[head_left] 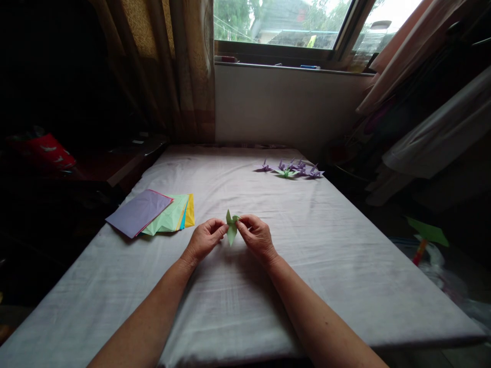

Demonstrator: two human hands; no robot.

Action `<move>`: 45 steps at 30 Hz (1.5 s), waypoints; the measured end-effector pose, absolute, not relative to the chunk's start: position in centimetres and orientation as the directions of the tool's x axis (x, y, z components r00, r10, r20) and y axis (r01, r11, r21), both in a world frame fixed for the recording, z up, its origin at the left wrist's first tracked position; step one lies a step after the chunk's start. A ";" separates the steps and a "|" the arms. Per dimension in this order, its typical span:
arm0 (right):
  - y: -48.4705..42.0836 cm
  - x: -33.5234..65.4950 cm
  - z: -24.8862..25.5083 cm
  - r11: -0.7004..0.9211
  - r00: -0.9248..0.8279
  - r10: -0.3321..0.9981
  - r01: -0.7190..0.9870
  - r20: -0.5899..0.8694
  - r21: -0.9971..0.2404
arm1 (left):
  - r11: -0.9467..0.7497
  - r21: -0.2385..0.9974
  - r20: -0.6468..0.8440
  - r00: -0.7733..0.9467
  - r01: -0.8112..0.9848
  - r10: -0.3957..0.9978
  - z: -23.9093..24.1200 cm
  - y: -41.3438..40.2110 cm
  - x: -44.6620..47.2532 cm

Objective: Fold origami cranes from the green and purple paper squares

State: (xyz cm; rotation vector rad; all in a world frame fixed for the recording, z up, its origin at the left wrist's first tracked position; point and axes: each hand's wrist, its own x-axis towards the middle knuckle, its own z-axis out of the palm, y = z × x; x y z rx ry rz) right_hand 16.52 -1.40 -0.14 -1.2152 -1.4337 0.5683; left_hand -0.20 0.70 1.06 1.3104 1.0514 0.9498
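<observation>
Green folded paper (pixel 231 230) between left hand (pixel 207 237) and right hand (pixel 256 237).

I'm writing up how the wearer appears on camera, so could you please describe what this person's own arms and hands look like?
The left hand and right hand are ungloved, with no ring visible. The left forearm and right forearm show no sleeve, watch or bracelet; the right has a small spot.
</observation>
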 end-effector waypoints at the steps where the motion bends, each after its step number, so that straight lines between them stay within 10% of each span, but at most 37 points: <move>1: -1.5 16.5 -0.1 0.360 0.138 0.893 0.356 0.429 -0.862 | 0.064 0.997 -0.070 0.266 0.031 0.961 1.0 0.7 -0.1; 9: -1.7 16.1 0.1 0.408 0.029 0.891 0.386 0.452 -0.828 | 0.132 0.990 -0.120 0.233 -0.038 0.965 1.1 0.8 -0.4; 17: -0.5 17.1 -0.4 -0.017 0.128 0.992 -0.015 -0.019 -1.000 | 0.113 0.994 -0.105 0.265 -0.015 0.958 1.5 0.7 -0.5; 45: -0.7 17.5 0.9 -0.082 0.091 0.991 -0.132 -0.094 -0.988 | 0.047 0.999 -0.047 0.297 0.007 0.954 1.6 0.6 -0.7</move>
